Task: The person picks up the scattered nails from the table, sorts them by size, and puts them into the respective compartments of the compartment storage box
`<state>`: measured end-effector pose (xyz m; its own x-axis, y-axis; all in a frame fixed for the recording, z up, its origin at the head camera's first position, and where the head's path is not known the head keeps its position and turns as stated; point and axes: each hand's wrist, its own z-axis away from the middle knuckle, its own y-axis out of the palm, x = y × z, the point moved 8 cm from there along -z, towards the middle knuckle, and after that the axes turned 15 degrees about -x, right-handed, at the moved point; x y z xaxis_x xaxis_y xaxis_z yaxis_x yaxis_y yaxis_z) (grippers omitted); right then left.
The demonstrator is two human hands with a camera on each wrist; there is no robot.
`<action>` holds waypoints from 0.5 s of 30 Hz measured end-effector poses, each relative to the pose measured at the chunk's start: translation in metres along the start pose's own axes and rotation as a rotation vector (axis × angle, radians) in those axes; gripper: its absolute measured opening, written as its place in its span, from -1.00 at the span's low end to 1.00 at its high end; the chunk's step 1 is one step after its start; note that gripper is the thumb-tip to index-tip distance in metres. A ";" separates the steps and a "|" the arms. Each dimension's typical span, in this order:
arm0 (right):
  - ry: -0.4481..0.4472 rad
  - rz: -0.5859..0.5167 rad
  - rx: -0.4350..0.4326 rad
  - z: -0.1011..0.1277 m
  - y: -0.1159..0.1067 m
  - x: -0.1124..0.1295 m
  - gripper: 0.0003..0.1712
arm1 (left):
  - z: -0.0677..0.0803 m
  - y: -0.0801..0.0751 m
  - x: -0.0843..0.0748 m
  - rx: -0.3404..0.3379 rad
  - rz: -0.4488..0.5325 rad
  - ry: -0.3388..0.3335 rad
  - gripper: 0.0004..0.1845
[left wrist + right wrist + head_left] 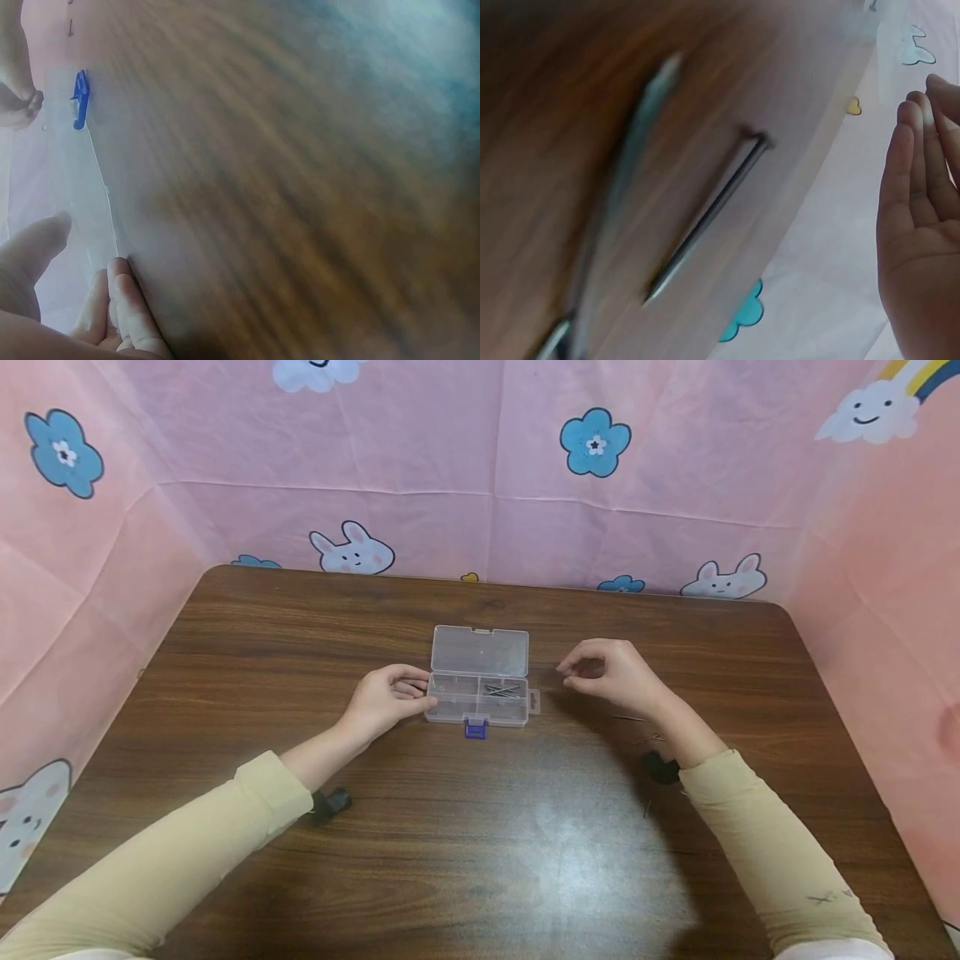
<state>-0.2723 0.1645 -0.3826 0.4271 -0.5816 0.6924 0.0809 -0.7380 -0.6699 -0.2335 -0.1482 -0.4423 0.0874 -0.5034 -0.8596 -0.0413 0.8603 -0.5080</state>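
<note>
A clear plastic compartment box (453,700) stands on the table with its lid (482,652) raised at the back and a blue latch (476,729) at the front. My left hand (392,697) grips its left end, thumb at the front rim and fingers along the side. Several nails (502,691) lie in the back right compartment. To the right of the box my right hand (611,672) hovers over the table, thumb near the bent index finger. Nothing shows at its fingertips. Below the right wrist, a loose nail (709,217) lies on the wood beside others.
The brown wooden table (480,843) has pink printed cloth (495,460) around its far sides. A dark object (330,806) lies by the left sleeve, and another dark object (662,767) is under the right forearm. A small nail (647,810) lies nearer the front.
</note>
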 end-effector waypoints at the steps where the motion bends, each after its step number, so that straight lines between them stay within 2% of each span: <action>1: 0.002 0.006 -0.004 0.001 -0.002 -0.002 -0.80 | 0.000 0.000 0.000 0.000 -0.002 0.001 -0.52; 15: 0.015 0.074 -0.032 0.021 -0.024 -0.025 -0.84 | -0.001 0.000 0.000 0.000 0.002 0.002 -0.52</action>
<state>-0.2662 0.2039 -0.3898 0.4177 -0.6397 0.6452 0.0207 -0.7032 -0.7107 -0.2347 -0.1483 -0.4430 0.0851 -0.5016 -0.8609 -0.0413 0.8615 -0.5061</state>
